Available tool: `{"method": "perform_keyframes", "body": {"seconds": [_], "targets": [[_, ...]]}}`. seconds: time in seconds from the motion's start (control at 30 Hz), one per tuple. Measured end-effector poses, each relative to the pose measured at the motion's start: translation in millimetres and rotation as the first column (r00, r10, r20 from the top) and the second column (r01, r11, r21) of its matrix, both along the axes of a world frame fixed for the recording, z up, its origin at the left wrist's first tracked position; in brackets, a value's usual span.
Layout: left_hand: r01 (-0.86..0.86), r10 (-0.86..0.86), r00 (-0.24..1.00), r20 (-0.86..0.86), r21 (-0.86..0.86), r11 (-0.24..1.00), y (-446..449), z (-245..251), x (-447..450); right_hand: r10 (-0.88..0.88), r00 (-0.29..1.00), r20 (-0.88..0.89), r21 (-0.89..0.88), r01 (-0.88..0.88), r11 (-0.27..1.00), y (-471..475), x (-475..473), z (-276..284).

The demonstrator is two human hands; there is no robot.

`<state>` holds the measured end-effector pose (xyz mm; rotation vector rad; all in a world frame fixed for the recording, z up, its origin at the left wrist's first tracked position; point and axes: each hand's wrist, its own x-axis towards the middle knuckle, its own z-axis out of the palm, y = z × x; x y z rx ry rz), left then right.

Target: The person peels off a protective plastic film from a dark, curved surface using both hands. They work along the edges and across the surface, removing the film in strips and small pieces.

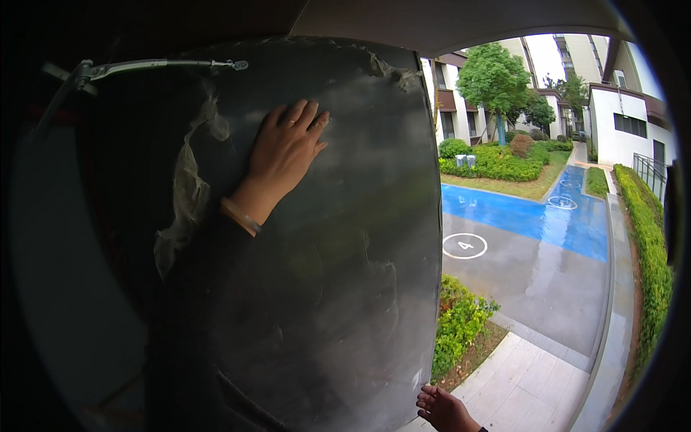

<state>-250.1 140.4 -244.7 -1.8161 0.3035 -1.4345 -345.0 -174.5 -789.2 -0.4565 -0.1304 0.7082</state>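
A dark, glossy door (334,259) stands open in front of me, with streaks and smears on its face. My left hand (286,140) lies against its upper part, palm towards the panel and fingers slightly apart. A ring and a bracelet show on that hand and wrist. Torn strips of thin film (191,189) hang to the left of it, and more crumpled film (386,70) clings near the top right corner. Low down, by the door's free edge, is my right hand (445,409), fingers apart and nothing visible in it; contact with the edge cannot be told.
A silver door closer arm (156,65) reaches across the door's upper left. Outside, a paved step (518,378) meets wet grey ground (518,286) with a blue strip (502,210). A shrub (459,324) grows beside the door; a hedge (650,259) runs along the right.
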Motion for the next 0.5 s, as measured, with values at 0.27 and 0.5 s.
{"method": "perform_keyframes", "body": {"seconds": [0.27,0.5], "targets": [[-0.064,0.06,0.998,0.03,0.186,0.98,8,-17,-18,-0.003,0.882,0.47,-0.357,0.194,0.914,11,57,161],[0.373,-0.395,0.912,-0.112,-0.176,0.911,26,-10,-33,-0.282,-0.034,0.959,0.225,0.697,0.681,76,156,439]]}}
